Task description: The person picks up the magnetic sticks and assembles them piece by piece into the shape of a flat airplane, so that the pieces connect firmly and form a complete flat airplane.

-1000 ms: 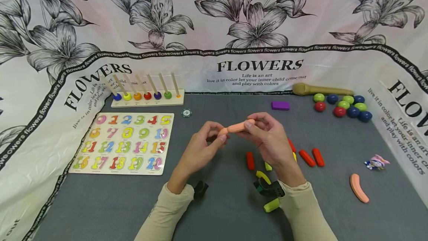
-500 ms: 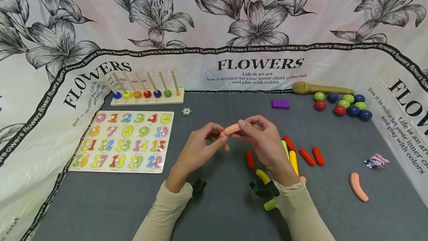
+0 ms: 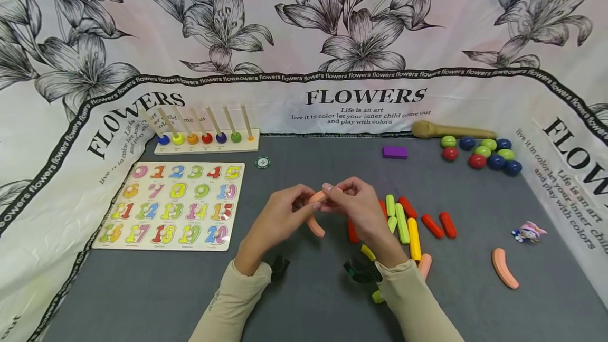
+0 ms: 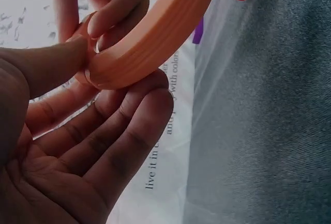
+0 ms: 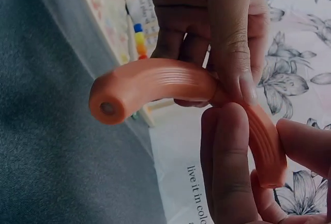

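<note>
Two peach-coloured curved plastic tubes meet end to end between my hands. One tube [image 5: 155, 81], ribbed along its side and with a hole in its tip, hangs toward me in the head view. The other tube [image 5: 266, 144] lies on the right-hand side. My left hand [image 3: 280, 215] pinches close to the joint with thumb and fingers. My right hand [image 3: 358, 212] grips the right-hand tube between its thumb and fingers. Both hands are above the grey table [image 3: 304, 300]. Fingers partly cover the joint, so how firmly the ends fit together cannot be seen.
Red, green and yellow tubes [image 3: 414, 239] lie beside my right forearm. Farther right are a peach tube [image 3: 505, 269] and a small figurine [image 3: 529, 231]. A number board [image 3: 168, 206] and peg stand [image 3: 206, 144] occupy the left. Coloured balls [image 3: 477, 161] and a purple block [image 3: 395, 152] sit behind.
My right hand has moved left and nearer to me. The joined tubes were nearly in line; now one points down toward me, at an angle to the other.
</note>
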Demonstrator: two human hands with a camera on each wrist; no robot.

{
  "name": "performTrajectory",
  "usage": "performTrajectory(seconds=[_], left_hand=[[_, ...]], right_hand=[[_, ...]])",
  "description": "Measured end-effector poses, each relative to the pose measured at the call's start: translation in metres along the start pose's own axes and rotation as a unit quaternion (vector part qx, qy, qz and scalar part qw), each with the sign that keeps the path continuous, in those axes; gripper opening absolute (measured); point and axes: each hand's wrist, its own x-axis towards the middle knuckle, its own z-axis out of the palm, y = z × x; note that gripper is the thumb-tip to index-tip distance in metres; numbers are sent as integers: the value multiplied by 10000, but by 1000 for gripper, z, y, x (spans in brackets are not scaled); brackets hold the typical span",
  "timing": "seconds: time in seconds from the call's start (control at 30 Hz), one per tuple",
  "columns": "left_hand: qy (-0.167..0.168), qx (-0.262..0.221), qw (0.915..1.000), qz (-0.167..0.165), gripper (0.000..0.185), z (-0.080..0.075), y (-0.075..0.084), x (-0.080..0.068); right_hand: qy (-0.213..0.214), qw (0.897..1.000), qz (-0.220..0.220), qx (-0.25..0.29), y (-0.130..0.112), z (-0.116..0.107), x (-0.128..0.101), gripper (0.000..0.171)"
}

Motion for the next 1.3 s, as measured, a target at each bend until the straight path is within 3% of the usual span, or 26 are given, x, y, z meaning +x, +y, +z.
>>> performTrajectory(seconds=[0.17,0.27,0.4,0.57,0.77,1.0,1.1,1.3], left_hand=[[282,-54,9992,-289,21,-4,-12,0],[666,13,9957,-645,23,-9,-25,-2],[1101,69,9872,-1152,23,-14,-38,-3],[1255,317,9776,-1661,26,-16,-48,-4],[1097,1166,9635,-2146,30,-21,-49,-3],[419,1925,9458,-2583,28,-27,-44,5],[240,2029,9401,-2727,29,-29,-41,9],[128,2120,9379,-2744,34,-24,-39,17]], right_hand=[[146,9997,83,-179,-2,-8,0,34],[227,9992,21,-340,-10,-20,0,39],[348,9983,-315,-342,-30,-46,-8,41],[576,9952,-729,-292,-51,-83,-28,41],[662,9844,-632,-1506,-58,-132,-59,45],[961,9640,-246,-2467,-51,-188,-99,51],[1070,9606,-182,-2559,-50,-206,-112,47],[1171,9744,-280,-1898,-52,-233,-127,23]])
